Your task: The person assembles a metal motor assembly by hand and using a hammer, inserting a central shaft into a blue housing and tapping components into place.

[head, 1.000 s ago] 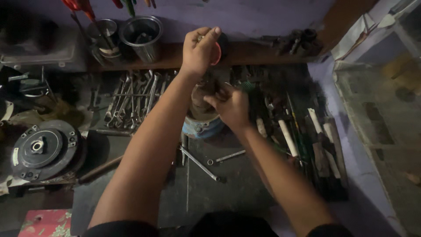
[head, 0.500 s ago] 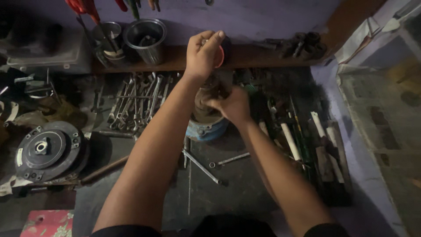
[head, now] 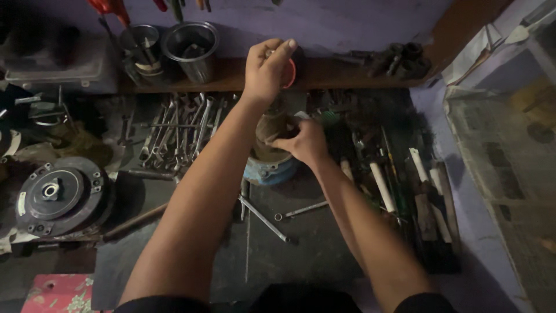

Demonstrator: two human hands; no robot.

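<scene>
My left hand [head: 265, 68] is raised at the back shelf, its fingers closed around a small round thing with a red rim [head: 291, 73]; most of that thing is hidden by the hand. Lower down, my right hand [head: 304, 142] grips a brown, dirty cylindrical part [head: 271, 128]. That part stands upright on a blue round base [head: 267, 170] on the dark bench.
Several wrenches [head: 182, 124] lie fanned out left of the part, and two loose ones [head: 263, 217] lie in front. A black pulley disc [head: 58, 194] sits at the left. Metal cups [head: 191, 46] stand on the shelf. Files and screwdrivers [head: 405, 185] lie at the right.
The view has shifted slightly, so my left hand sits a little lower in frame. Both hands keep their holds.
</scene>
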